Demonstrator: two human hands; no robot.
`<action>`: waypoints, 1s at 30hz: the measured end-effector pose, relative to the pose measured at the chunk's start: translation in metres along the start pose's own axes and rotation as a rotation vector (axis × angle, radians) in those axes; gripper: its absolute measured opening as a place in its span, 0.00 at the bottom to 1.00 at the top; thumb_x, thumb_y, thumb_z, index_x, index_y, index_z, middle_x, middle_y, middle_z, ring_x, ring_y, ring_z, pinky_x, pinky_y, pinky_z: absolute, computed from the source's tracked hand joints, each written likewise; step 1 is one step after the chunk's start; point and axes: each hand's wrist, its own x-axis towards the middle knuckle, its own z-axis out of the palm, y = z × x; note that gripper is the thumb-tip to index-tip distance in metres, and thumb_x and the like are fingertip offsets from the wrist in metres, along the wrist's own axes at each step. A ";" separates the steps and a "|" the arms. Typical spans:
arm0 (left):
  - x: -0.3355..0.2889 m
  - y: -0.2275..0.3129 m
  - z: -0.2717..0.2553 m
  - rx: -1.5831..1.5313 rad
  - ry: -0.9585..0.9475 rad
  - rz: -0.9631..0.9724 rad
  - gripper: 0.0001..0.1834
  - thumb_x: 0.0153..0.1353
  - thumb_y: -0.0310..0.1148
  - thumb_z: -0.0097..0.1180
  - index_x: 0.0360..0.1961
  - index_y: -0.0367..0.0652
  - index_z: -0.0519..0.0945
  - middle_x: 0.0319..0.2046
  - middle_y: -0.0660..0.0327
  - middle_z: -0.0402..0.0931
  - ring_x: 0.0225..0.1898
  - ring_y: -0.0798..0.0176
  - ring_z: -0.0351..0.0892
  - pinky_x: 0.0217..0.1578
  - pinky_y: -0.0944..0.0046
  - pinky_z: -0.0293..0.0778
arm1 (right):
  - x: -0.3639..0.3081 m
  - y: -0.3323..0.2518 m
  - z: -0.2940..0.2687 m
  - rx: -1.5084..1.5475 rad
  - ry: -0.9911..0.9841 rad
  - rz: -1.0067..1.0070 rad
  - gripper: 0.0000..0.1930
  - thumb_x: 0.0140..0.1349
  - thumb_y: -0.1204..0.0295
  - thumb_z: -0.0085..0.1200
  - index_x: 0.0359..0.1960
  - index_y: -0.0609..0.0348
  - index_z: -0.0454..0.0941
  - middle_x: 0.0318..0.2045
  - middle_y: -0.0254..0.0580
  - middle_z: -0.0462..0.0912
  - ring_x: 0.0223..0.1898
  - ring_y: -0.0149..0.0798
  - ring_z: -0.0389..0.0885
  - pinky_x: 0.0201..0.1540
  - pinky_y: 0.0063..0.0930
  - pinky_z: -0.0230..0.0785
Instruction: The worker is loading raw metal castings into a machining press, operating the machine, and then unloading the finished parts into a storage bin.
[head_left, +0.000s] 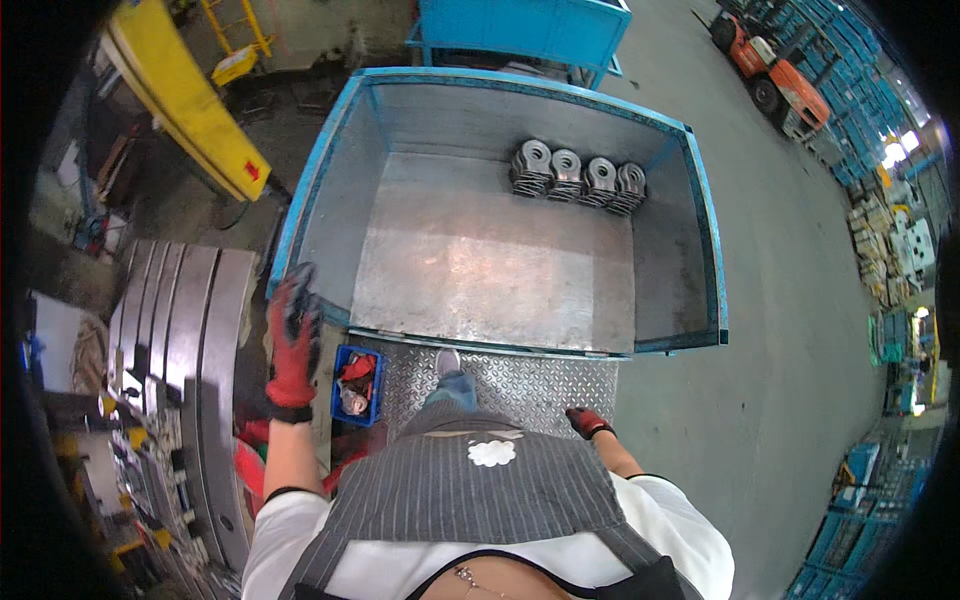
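My left hand (293, 335), in a red and black glove, is raised by the near left corner of a large blue-rimmed metal bin (490, 270). Its fingers are stretched out and hold nothing; whether they touch the rim I cannot tell. In a matching glove, my right hand (588, 422) hangs low beside my apron, apart from the bin. Its fingers look loosely extended, small in view, with nothing seen in them. Several stacks of ring-ended metal parts (566, 172) stand along the bin's far right side.
A blue crate (358, 385) with red cloths sits below my left hand. Underfoot lies a diamond-plate platform (520, 385). A slotted metal machine bed (185, 310) and a yellow post (185, 100) flank the left. Another blue bin (520, 35) stands beyond; an orange forklift (775, 75) is far right.
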 end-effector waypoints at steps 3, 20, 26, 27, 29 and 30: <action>0.050 -0.041 0.094 -0.191 -0.243 0.009 0.22 0.59 0.26 0.50 0.56 0.39 0.65 0.54 0.55 0.67 0.57 0.59 0.65 0.57 0.62 0.59 | 0.005 -0.019 -0.011 0.396 -0.070 0.070 0.27 0.57 0.52 0.45 0.51 0.61 0.72 0.49 0.50 0.75 0.53 0.46 0.72 0.54 0.36 0.61; 0.121 -0.234 0.514 -1.152 -0.412 -1.302 0.20 0.57 0.51 0.51 0.44 0.51 0.74 0.41 0.66 0.75 0.44 0.63 0.72 0.50 0.62 0.64 | 0.214 -0.308 -0.302 0.368 0.412 -0.662 0.23 0.61 0.60 0.47 0.51 0.64 0.70 0.48 0.52 0.74 0.52 0.47 0.70 0.56 0.32 0.59; 0.145 -0.247 0.626 -1.657 -0.058 -1.449 0.30 0.58 0.54 0.45 0.57 0.49 0.65 0.56 0.59 0.65 0.56 0.59 0.64 0.57 0.56 0.56 | 0.295 -0.433 -0.367 -0.040 0.739 -0.905 0.27 0.59 0.57 0.49 0.57 0.60 0.65 0.56 0.59 0.65 0.58 0.54 0.62 0.60 0.37 0.54; 0.146 -0.250 0.644 -1.760 0.012 -1.424 0.32 0.58 0.54 0.44 0.59 0.48 0.63 0.58 0.58 0.62 0.58 0.60 0.62 0.58 0.55 0.54 | 0.305 -0.446 -0.371 -0.055 0.790 -0.947 0.27 0.60 0.57 0.48 0.58 0.60 0.64 0.57 0.57 0.64 0.58 0.53 0.63 0.59 0.36 0.55; 0.143 -0.261 0.677 -1.780 0.003 -1.206 0.34 0.57 0.56 0.43 0.61 0.49 0.60 0.62 0.59 0.58 0.61 0.61 0.58 0.59 0.54 0.52 | 0.324 -0.466 -0.378 -0.130 0.798 -0.894 0.29 0.59 0.56 0.48 0.59 0.59 0.62 0.58 0.58 0.62 0.59 0.54 0.61 0.60 0.36 0.54; 0.141 -0.265 0.693 -1.718 -0.025 -0.926 0.34 0.58 0.55 0.42 0.61 0.49 0.60 0.61 0.60 0.59 0.60 0.60 0.59 0.59 0.55 0.53 | 0.331 -0.472 -0.379 -0.158 0.804 -0.894 0.30 0.59 0.55 0.48 0.59 0.59 0.62 0.59 0.58 0.61 0.60 0.54 0.60 0.60 0.37 0.53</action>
